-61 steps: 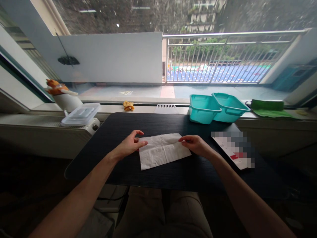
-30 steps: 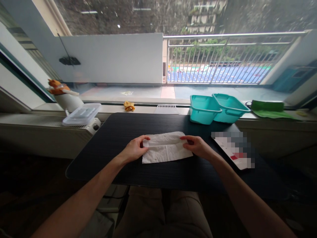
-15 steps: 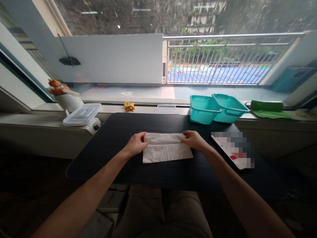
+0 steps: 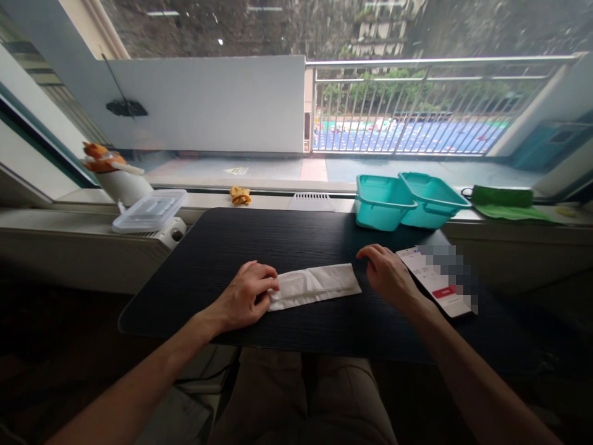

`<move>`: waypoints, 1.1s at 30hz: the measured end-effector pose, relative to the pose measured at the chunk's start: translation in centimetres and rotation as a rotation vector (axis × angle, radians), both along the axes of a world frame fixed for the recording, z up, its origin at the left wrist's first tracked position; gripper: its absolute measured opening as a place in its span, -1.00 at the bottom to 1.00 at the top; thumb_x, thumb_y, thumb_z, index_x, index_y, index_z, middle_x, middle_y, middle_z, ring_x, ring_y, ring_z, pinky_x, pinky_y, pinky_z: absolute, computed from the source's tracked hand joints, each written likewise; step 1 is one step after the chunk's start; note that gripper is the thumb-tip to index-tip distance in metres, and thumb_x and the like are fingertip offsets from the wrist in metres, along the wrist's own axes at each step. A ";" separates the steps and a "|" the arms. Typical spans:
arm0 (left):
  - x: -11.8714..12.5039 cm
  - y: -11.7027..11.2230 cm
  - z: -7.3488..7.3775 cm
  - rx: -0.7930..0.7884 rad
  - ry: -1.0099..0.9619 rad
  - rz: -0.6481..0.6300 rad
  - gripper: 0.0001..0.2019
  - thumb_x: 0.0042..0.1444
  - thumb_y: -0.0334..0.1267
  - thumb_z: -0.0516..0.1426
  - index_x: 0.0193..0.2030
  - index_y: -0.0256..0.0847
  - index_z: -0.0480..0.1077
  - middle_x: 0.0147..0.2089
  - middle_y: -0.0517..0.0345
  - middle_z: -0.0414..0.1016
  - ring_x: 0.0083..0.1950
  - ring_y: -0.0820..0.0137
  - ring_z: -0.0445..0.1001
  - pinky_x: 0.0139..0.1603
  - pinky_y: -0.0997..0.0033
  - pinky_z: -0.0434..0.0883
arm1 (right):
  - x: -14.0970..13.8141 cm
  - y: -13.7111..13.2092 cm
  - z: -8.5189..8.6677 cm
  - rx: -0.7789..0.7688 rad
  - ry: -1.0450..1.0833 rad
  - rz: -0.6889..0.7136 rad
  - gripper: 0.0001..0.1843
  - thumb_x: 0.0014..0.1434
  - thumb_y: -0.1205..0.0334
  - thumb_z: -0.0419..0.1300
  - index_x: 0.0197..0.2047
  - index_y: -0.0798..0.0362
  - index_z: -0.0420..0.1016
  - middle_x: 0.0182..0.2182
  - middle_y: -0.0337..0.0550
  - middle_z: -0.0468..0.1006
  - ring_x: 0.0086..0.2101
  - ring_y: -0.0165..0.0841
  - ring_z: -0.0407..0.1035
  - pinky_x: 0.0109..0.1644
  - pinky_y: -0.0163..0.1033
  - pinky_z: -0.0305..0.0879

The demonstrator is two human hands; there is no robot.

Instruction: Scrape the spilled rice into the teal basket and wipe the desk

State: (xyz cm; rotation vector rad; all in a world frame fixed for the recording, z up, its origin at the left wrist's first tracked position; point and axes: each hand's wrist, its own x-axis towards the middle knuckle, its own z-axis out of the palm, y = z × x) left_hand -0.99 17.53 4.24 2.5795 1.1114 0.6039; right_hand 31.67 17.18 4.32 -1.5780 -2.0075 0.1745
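A white paper tissue lies folded into a long narrow strip on the black table, slightly tilted up toward its right end. My left hand is at the strip's left end, its fingers curled and index finger and thumb closed on the edge there. Off the strip's right end, my right hand hovers just above the table, holding nothing. Its fingers are loosely bent and apart from the tissue. Beside that hand lies a phone with a lit screen, partly blurred out.
The black table has rounded corners. Two turquoise bins stand at its back right. Along the windowsill are a yellow crumpled cloth and a green cloth. A clear plastic box rests on the radiator at left.
The tissue has gone from a wider sheet to a narrow strip, its far part folded toward me. My right hand has let go and moved right; my left hand has come slightly nearer.
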 end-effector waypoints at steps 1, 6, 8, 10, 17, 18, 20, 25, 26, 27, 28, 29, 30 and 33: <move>0.1 -0.1 0.2 0.009 -0.002 0.007 -0.77 0.09 -0.40 0.06 -0.21 -0.15 0.52 -0.03 0.05 0.52 0.05 0.25 0.46 0.36 -0.06 0.07 | -0.6 -0.4 0.2 0.026 -0.010 0.015 -0.59 0.06 0.55 -0.01 -0.14 0.09 0.54 -0.10 0.06 0.55 -0.07 -0.11 0.41 0.05 0.00 0.28; 1.4 -0.2 0.6 -0.028 0.039 0.035 -0.76 0.20 -0.25 0.05 -0.17 -0.19 0.55 -0.04 -0.01 0.53 0.03 0.20 0.46 0.18 0.09 0.31 | -4.6 -2.4 -0.8 0.007 -0.157 0.279 -0.63 0.28 0.42 -0.01 0.07 0.06 0.48 0.14 0.00 0.48 0.12 -0.21 0.34 0.21 -0.09 0.24; 1.7 -0.1 0.7 -0.080 0.071 0.046 -0.77 0.20 -0.22 0.07 -0.25 -0.17 0.56 -0.10 0.05 0.55 -0.04 0.26 0.49 0.07 0.23 0.38 | -5.2 -2.9 -1.3 -0.036 -0.202 0.270 -0.68 0.30 0.39 0.01 0.02 0.11 0.52 0.12 0.07 0.50 0.11 -0.16 0.35 0.20 -0.05 0.25; 2.0 0.1 0.9 -0.129 0.089 0.108 -0.74 0.24 -0.21 0.03 -0.26 -0.17 0.55 -0.13 0.09 0.55 -0.09 0.33 0.51 0.00 0.34 0.42 | -5.3 -3.1 -1.4 -0.058 -0.210 0.222 -0.69 0.29 0.40 0.03 -0.02 0.14 0.54 0.12 0.11 0.49 0.12 -0.11 0.34 0.20 -0.01 0.24; 4.7 2.5 1.6 -0.244 0.219 0.397 -0.72 0.15 -0.08 0.21 -0.16 -0.27 0.49 -0.15 0.02 0.53 -0.11 0.21 0.52 -0.02 0.09 0.44 | -5.7 0.0 1.3 -0.229 -0.298 0.105 -0.62 0.22 0.32 0.16 0.10 0.04 0.50 0.10 0.05 0.50 0.10 -0.05 0.31 0.12 0.03 0.24; 5.4 2.8 1.7 -0.266 0.231 0.389 -0.71 0.17 -0.08 0.21 -0.13 -0.27 0.48 -0.10 0.02 0.53 -0.07 0.23 0.51 0.01 0.07 0.44 | -5.7 0.8 1.7 -0.277 -0.323 0.086 -0.60 0.17 0.30 0.21 0.10 0.08 0.50 0.07 0.11 0.51 0.07 0.01 0.33 0.08 0.06 0.27; 6.7 3.6 1.8 -0.323 0.244 0.351 -0.72 0.24 -0.11 0.17 -0.02 -0.25 0.43 0.01 0.03 0.49 -0.01 0.27 0.50 0.03 0.08 0.46 | -5.6 2.4 2.5 -0.381 -0.372 0.085 -0.64 0.09 0.28 0.29 -0.01 0.11 0.56 -0.04 0.14 0.57 0.00 0.04 0.39 0.00 0.06 0.32; 8.5 5.7 1.8 -0.525 0.229 0.237 -0.70 0.27 -0.17 0.15 0.08 -0.24 0.39 0.09 0.02 0.46 0.01 0.26 0.50 -0.01 0.11 0.50 | -5.9 5.1 4.4 -0.540 -0.421 0.205 -0.82 0.24 0.14 0.25 -0.19 0.08 0.53 -0.22 -0.15 0.59 -0.24 -0.31 0.48 -0.16 -0.14 0.42; 8.5 5.9 1.8 -0.564 0.215 0.225 -0.70 0.26 -0.16 0.16 0.08 -0.24 0.39 0.08 0.03 0.46 0.00 0.25 0.51 -0.02 0.13 0.51 | -6.0 5.3 4.8 -0.530 -0.409 0.217 -0.84 0.24 0.15 0.25 -0.20 0.06 0.54 -0.23 -0.17 0.59 -0.28 -0.33 0.48 -0.21 -0.19 0.40; 8.5 6.1 1.7 -0.600 0.196 0.220 -0.69 0.26 -0.16 0.16 0.08 -0.25 0.39 0.08 0.03 0.47 -0.01 0.25 0.51 -0.04 0.13 0.51 | -6.2 5.4 5.2 -0.504 -0.390 0.220 -0.87 0.21 0.18 0.26 -0.22 0.04 0.55 -0.25 -0.18 0.60 -0.29 -0.32 0.48 -0.26 -0.24 0.37; 8.4 6.2 1.7 -0.631 0.171 0.221 -0.69 0.26 -0.16 0.16 0.08 -0.25 0.39 0.08 0.03 0.47 -0.01 0.25 0.51 -0.04 0.14 0.51 | -6.4 5.4 5.7 -0.466 -0.368 0.215 -0.91 0.17 0.22 0.27 -0.25 0.02 0.56 -0.27 -0.18 0.61 -0.29 -0.30 0.48 -0.31 -0.27 0.32; 8.2 6.2 1.6 -0.656 0.140 0.228 -0.69 0.26 -0.16 0.16 0.08 -0.26 0.39 0.08 0.04 0.47 -0.01 0.24 0.51 -0.04 0.14 0.51 | -6.6 5.2 6.0 -0.421 -0.344 0.205 -0.92 0.13 0.26 0.26 -0.27 0.00 0.57 -0.29 -0.17 0.62 -0.29 -0.27 0.49 -0.34 -0.28 0.27; 8.1 6.1 1.5 -0.676 0.102 0.243 -0.68 0.26 -0.16 0.16 0.08 -0.26 0.39 0.08 0.04 0.46 -0.01 0.24 0.51 -0.04 0.13 0.51 | -6.8 4.9 6.4 -0.375 -0.320 0.191 -0.90 0.12 0.29 0.24 -0.28 -0.01 0.58 -0.31 -0.16 0.63 -0.29 -0.26 0.49 -0.36 -0.29 0.23; 7.5 5.7 1.3 -0.733 -0.047 0.301 -0.68 0.26 -0.16 0.16 0.08 -0.26 0.39 0.08 0.03 0.46 0.01 0.23 0.50 -0.02 0.10 0.50 | -7.5 3.4 6.8 -0.252 -0.248 0.164 -0.85 0.13 0.34 0.18 -0.25 0.00 0.57 -0.32 -0.15 0.63 -0.30 -0.25 0.48 -0.34 -0.28 0.19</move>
